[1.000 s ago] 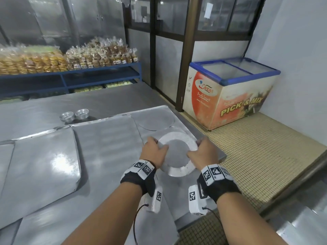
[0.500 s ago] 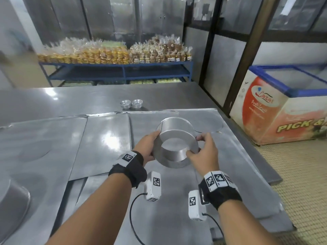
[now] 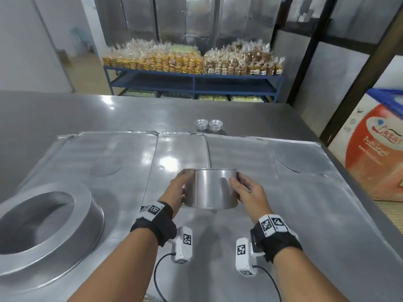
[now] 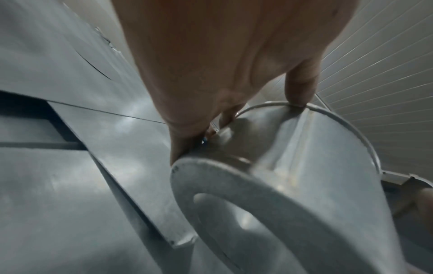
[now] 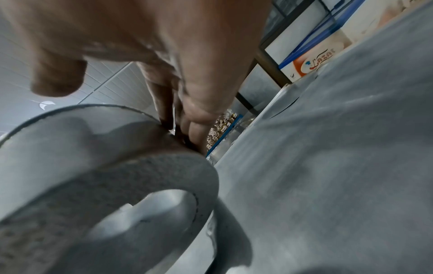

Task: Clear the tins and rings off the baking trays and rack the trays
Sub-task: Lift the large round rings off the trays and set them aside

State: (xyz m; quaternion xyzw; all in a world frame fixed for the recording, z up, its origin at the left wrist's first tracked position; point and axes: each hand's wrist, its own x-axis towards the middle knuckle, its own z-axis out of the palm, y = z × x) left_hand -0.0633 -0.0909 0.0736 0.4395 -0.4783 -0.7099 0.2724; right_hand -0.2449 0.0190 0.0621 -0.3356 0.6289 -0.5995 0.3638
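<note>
Metal ring mould in my grip, over the trays

I hold a plain metal ring [image 3: 212,190] upright and clear of the flat baking trays [image 3: 283,192] on the bench, my left hand [image 3: 174,190] and right hand [image 3: 250,192] curled on its sides. A wider ring [image 3: 52,232] sits at near left; two small fluted tins [image 3: 209,124] stand side by side beyond the trays' far edge.

Blue shelf [image 3: 194,81] of bagged biscuits [image 3: 192,59] beside an orange chest freezer [image 3: 375,149]

Both hands, left hand [image 3: 177,188] and right hand [image 3: 250,192], grip inward, arms outstretched.
</note>
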